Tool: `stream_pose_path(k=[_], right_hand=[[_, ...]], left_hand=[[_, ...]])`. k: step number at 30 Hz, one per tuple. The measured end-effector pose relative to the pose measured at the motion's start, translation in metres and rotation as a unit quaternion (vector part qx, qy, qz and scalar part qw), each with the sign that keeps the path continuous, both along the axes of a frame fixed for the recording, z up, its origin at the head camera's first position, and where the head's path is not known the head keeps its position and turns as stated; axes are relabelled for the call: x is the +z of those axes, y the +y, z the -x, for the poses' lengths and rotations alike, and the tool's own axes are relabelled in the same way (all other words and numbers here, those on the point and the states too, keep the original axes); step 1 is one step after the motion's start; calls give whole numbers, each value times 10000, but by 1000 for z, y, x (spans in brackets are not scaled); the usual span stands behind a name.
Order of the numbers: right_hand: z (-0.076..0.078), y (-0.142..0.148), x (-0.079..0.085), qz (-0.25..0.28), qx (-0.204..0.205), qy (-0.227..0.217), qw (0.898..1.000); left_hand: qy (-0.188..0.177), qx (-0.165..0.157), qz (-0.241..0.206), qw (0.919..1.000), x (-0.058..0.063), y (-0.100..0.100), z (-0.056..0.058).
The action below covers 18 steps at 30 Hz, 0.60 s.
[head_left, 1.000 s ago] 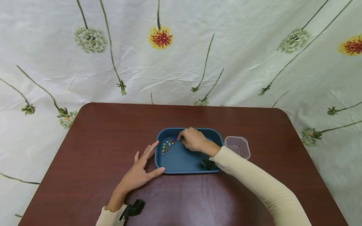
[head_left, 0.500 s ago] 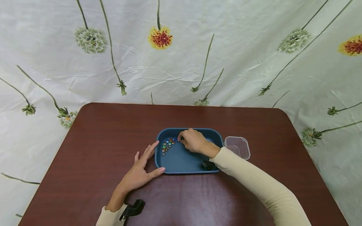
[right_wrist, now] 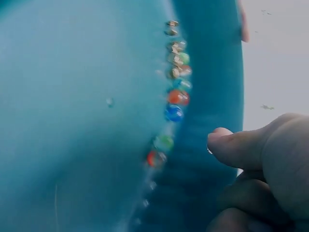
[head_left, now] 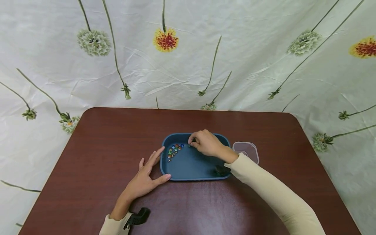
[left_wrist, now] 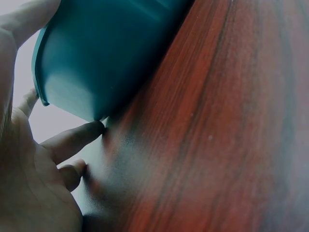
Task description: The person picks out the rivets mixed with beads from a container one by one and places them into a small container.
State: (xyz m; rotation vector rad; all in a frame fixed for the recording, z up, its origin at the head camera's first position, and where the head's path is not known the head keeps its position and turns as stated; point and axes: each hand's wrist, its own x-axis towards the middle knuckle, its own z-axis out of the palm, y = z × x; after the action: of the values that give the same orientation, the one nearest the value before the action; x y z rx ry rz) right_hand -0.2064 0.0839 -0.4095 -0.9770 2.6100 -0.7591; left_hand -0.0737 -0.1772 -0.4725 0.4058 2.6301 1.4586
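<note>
A blue tray [head_left: 194, 168] holds several glass marbles [head_left: 175, 148] lying in a curved row along its far left side. In the right wrist view the row shows red, blue, green and gold-looking marbles [right_wrist: 175, 113]. Over the far part of the tray is my right hand [head_left: 207, 143], fingers bent and thumb close to the index finger. A tiny glint sits at its thumb tip [right_wrist: 219, 137]; I cannot tell whether it holds a marble. My left hand [head_left: 144, 179] is spread at the tray's left end, fingertips at the outer wall [left_wrist: 91, 101] and thumb at the near left corner.
A clear plastic box [head_left: 249, 150] stands against the tray's right end, partly behind the right forearm. Both are on a dark red-brown table [head_left: 117, 130]. Behind the far edge hangs a white cloth [head_left: 188, 65] with printed flowers. A black strap [head_left: 138, 218] circles the left wrist.
My right hand has risen a little and shifted right, away from the end of the marble row, its forearm moving too. The left hand stays at the tray's side.
</note>
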Motion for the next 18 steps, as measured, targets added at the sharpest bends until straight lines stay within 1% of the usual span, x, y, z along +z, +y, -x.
stream_pose_path(k=[4, 11, 14, 18], right_hand=[[-2, 20, 9, 129, -183, -92, 9997], [-5, 58, 23, 383, -452, 57, 9982], [-8, 72, 28, 382, -545, 35, 9978], [-15, 91, 30, 345, -636, 44, 9974]], left_hand=[[-12, -19, -10, 10000, 0, 1, 0], [-22, -9, -48, 10000, -1, 1, 1], [-31, -4, 6, 10000, 0, 0, 1], [-39, 5, 25, 10000, 0, -1, 0]])
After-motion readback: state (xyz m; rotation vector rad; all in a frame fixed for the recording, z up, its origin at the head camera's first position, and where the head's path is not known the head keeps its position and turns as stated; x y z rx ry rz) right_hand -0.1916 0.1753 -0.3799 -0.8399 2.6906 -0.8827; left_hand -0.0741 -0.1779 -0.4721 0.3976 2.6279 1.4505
